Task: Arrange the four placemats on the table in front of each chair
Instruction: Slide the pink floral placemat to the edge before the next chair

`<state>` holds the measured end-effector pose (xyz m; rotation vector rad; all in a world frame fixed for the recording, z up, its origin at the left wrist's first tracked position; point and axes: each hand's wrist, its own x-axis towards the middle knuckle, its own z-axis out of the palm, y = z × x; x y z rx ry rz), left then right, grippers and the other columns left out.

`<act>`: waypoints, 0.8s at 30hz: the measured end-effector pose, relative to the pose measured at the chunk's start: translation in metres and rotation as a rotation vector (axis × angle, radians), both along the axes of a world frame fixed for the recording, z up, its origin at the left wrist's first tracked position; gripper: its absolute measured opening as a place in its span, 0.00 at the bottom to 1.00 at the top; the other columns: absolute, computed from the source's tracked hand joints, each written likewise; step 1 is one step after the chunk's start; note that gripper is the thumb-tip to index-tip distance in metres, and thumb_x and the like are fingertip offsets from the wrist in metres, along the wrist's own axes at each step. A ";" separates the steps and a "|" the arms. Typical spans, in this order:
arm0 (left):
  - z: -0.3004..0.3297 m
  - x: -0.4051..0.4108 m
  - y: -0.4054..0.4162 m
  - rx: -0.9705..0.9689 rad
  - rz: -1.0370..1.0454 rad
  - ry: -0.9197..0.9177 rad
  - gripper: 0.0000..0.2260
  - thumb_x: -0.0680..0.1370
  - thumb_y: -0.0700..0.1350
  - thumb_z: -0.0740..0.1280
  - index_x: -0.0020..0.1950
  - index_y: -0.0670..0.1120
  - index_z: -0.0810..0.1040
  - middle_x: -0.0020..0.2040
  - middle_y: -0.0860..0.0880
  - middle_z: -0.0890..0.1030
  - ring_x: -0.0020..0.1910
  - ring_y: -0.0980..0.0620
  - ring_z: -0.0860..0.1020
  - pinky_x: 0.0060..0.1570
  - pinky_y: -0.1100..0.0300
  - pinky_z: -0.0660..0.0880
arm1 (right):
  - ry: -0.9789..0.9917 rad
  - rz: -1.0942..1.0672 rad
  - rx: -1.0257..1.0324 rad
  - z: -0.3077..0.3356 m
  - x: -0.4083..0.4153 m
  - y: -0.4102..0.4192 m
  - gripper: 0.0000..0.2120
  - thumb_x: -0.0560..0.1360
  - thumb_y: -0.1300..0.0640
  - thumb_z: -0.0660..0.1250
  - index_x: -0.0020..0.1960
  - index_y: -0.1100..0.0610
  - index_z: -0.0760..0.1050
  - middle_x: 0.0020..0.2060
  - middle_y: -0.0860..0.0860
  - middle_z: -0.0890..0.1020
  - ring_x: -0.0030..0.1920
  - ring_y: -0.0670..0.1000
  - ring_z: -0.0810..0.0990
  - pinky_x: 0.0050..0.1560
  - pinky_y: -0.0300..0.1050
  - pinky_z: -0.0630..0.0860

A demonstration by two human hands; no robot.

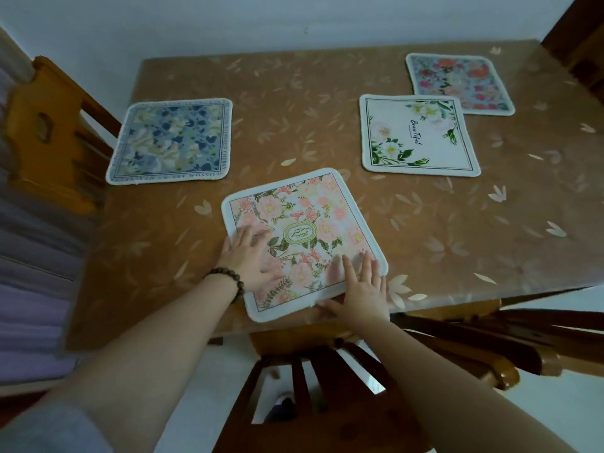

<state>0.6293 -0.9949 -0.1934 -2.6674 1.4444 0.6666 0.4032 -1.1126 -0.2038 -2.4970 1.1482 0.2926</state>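
While both hands lie flat w/ fingers spread — left hand (250, 256), right hand (361, 289), gripping nothing — the pink placemat (304, 237) sits skewed at the table (294, 93) near edge, above a chair (313, 387); 3 other mats lie apart.

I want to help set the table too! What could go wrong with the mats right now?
1. The pink flowered placemat under the left hand and right hand lies crooked, its near corner at the edge of the brown leaf-patterned table; a push could slide it off.
2. The white placemat with green leaves sits close beside the red-flowered placemat, so one chair may go without.
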 end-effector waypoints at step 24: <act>-0.010 0.094 -0.042 0.042 0.049 -0.055 0.53 0.55 0.80 0.61 0.75 0.58 0.52 0.76 0.44 0.53 0.73 0.41 0.53 0.67 0.42 0.57 | -0.043 -0.075 0.042 -0.013 0.001 -0.011 0.49 0.64 0.34 0.70 0.75 0.44 0.47 0.76 0.57 0.39 0.74 0.59 0.33 0.72 0.61 0.48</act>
